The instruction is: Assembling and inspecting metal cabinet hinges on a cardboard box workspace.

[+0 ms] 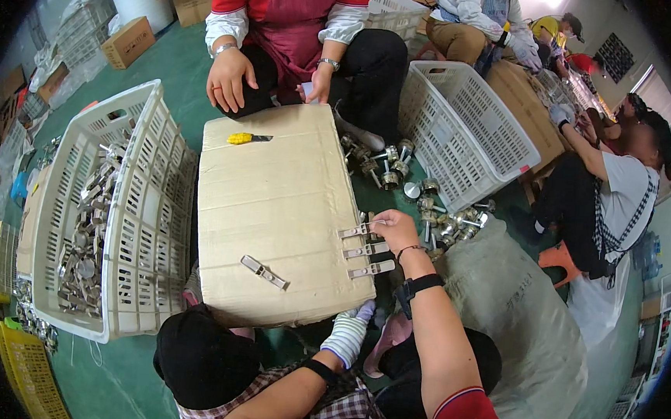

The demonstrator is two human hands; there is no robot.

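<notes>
Pinching outer end of farthest metal clip (356,230) with right hand (398,231) at right edge of cardboard worktop (275,178), just beyond two more clips (366,250)! Holding gloved left hand (344,339) by near edge, can't tell its grip. Having fourth clip (264,272) lying farther left.

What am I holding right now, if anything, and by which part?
Your right hand pinches the farthest metal clip in the row of three, by its right-hand end. Whether your gloved left hand holds anything can't be told.
</notes>
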